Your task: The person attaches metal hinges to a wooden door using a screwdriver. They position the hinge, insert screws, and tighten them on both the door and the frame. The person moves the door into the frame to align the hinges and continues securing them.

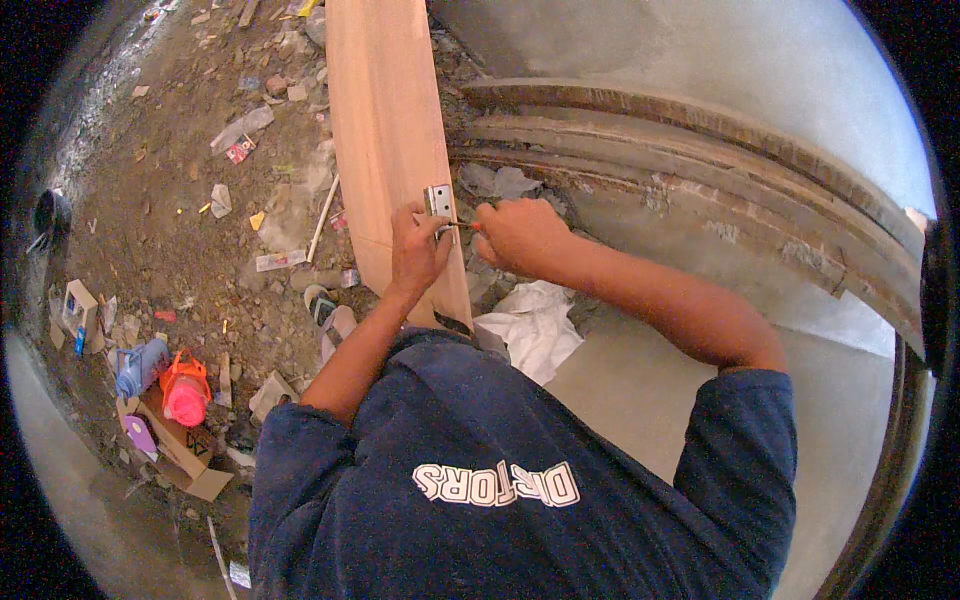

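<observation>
A long reddish-brown wooden plank stretches away in front of me. At its right edge sits a silver metal hinge with dark screw holes. My left hand is closed at the hinge's near end, its fingertips pressing on it; any screw between them is too small to make out. From the right, my right hand grips a screwdriver with an orange-red handle. Its thin dark shaft points left toward the hinge, meeting my left fingertips. The fist hides most of the handle.
Long timber beams lean along the grey wall at right. A white cloth lies right of the plank. Rubble and litter cover the ground at left, with a cardboard box, an orange bag and a blue jug.
</observation>
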`<action>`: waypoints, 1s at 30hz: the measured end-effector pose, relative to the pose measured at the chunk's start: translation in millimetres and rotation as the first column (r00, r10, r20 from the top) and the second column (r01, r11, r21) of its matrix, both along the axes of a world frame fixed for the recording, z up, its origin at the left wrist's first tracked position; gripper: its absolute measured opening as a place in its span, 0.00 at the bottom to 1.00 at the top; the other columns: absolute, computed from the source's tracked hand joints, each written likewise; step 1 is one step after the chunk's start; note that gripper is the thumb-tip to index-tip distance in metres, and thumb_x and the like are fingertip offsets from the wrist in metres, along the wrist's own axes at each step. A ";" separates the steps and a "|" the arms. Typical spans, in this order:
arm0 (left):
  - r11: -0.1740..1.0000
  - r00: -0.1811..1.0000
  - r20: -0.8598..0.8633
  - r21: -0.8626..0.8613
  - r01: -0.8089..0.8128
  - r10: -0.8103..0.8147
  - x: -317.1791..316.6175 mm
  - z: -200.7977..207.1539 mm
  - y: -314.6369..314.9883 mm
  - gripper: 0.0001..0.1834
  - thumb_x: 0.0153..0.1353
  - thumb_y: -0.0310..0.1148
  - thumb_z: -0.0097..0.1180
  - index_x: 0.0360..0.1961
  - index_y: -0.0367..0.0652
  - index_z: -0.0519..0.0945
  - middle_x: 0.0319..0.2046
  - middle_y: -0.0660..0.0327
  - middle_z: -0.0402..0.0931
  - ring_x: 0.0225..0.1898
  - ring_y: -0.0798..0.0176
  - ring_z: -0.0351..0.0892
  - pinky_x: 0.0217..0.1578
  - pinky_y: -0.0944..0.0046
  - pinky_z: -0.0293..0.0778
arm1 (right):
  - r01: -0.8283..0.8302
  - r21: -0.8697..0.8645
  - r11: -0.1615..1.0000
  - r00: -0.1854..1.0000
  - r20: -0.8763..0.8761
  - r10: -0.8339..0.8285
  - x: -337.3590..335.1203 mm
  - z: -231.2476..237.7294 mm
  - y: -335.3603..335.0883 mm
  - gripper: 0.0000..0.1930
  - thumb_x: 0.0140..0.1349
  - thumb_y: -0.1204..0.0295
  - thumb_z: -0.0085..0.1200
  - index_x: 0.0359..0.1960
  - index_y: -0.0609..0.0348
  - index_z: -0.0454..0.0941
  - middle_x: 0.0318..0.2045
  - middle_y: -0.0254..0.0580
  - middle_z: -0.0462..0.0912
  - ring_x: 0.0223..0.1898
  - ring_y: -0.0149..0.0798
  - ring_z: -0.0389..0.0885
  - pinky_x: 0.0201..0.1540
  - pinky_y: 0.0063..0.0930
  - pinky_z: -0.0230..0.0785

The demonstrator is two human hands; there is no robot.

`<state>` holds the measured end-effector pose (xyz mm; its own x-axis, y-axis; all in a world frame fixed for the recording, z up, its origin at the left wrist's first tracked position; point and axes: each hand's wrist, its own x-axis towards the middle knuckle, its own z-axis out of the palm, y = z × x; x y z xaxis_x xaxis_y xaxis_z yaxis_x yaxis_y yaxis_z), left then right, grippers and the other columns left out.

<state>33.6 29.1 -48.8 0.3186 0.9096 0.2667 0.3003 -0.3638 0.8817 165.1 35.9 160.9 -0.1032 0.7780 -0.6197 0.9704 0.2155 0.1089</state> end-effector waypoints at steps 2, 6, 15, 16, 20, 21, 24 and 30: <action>1.000 0.999 -0.047 -0.009 0.011 -0.012 3.4 -2.9 1.7 0.13 0.49 0.27 0.70 0.39 0.46 0.86 0.49 0.49 0.69 0.50 0.46 0.69 0.50 0.51 0.70 | 0.046 -0.072 0.996 0.999 0.002 -0.046 3.4 -1.2 7.5 0.09 0.60 0.70 0.56 0.40 0.57 0.79 0.35 0.49 0.81 0.39 0.55 0.85 0.34 0.51 0.79; 0.999 0.999 -0.008 0.011 0.036 -0.036 5.5 0.2 6.4 0.12 0.48 0.25 0.70 0.36 0.46 0.87 0.50 0.51 0.69 0.49 0.47 0.69 0.49 0.51 0.70 | -0.065 0.132 0.989 0.979 -0.186 0.089 20.4 -18.4 -0.8 0.07 0.62 0.69 0.55 0.39 0.56 0.80 0.32 0.51 0.84 0.35 0.57 0.86 0.36 0.52 0.79; 0.991 0.997 -0.043 0.120 0.064 -0.059 3.3 -5.9 12.5 0.12 0.47 0.25 0.70 0.35 0.47 0.88 0.50 0.51 0.70 0.49 0.48 0.68 0.49 0.52 0.69 | -0.087 -0.136 0.987 0.996 0.006 0.089 10.1 -20.2 5.8 0.09 0.61 0.70 0.54 0.40 0.52 0.85 0.36 0.50 0.88 0.40 0.52 0.88 0.39 0.47 0.80; 0.992 0.997 -0.047 0.112 0.064 -0.059 2.1 -3.0 11.3 0.12 0.47 0.25 0.70 0.35 0.47 0.88 0.50 0.51 0.70 0.49 0.48 0.68 0.49 0.52 0.69 | -0.084 -0.157 0.984 0.996 0.013 0.087 11.6 -26.4 4.6 0.10 0.61 0.70 0.53 0.41 0.52 0.85 0.36 0.50 0.88 0.40 0.52 0.88 0.39 0.47 0.80; 0.991 0.995 -0.058 0.096 0.089 -0.084 2.0 2.7 15.0 0.11 0.46 0.26 0.71 0.34 0.47 0.88 0.50 0.51 0.70 0.51 0.47 0.68 0.50 0.52 0.69 | -0.065 -0.135 0.989 0.998 -0.004 0.065 14.0 -23.3 0.1 0.12 0.62 0.68 0.52 0.43 0.51 0.85 0.37 0.49 0.88 0.40 0.52 0.88 0.40 0.48 0.80; 0.991 0.993 -0.074 0.092 0.096 -0.089 1.8 2.9 16.2 0.11 0.47 0.26 0.71 0.34 0.47 0.88 0.50 0.51 0.70 0.51 0.47 0.68 0.50 0.52 0.69 | -0.041 -0.147 0.988 0.999 -0.008 0.040 15.0 -15.0 -0.5 0.13 0.62 0.68 0.52 0.45 0.51 0.85 0.38 0.50 0.88 0.40 0.52 0.88 0.40 0.48 0.80; 0.991 0.988 -0.118 0.075 0.109 -0.100 -1.0 2.4 20.5 0.09 0.48 0.28 0.71 0.33 0.48 0.89 0.50 0.51 0.70 0.52 0.47 0.68 0.50 0.52 0.69 | 0.062 -0.138 0.988 0.998 -0.019 -0.065 20.0 4.6 -3.7 0.16 0.64 0.67 0.50 0.51 0.52 0.81 0.40 0.52 0.87 0.42 0.53 0.88 0.40 0.49 0.79; 0.986 0.990 -0.073 -0.120 0.114 -0.123 6.2 -9.3 24.8 0.07 0.52 0.32 0.72 0.34 0.49 0.90 0.50 0.52 0.72 0.55 0.49 0.71 0.53 0.53 0.69 | 0.692 0.019 0.722 0.514 -0.715 -0.474 76.6 -60.0 -59.0 0.20 0.70 0.68 0.44 0.62 0.51 0.71 0.32 0.43 0.84 0.29 0.39 0.83 0.29 0.37 0.74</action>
<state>39.8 53.9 -58.1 0.4421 0.8872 0.1319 0.3321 -0.2985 0.8947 241.7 -23.1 100.9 0.1711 0.9229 -0.3449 0.7032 -0.3596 -0.6133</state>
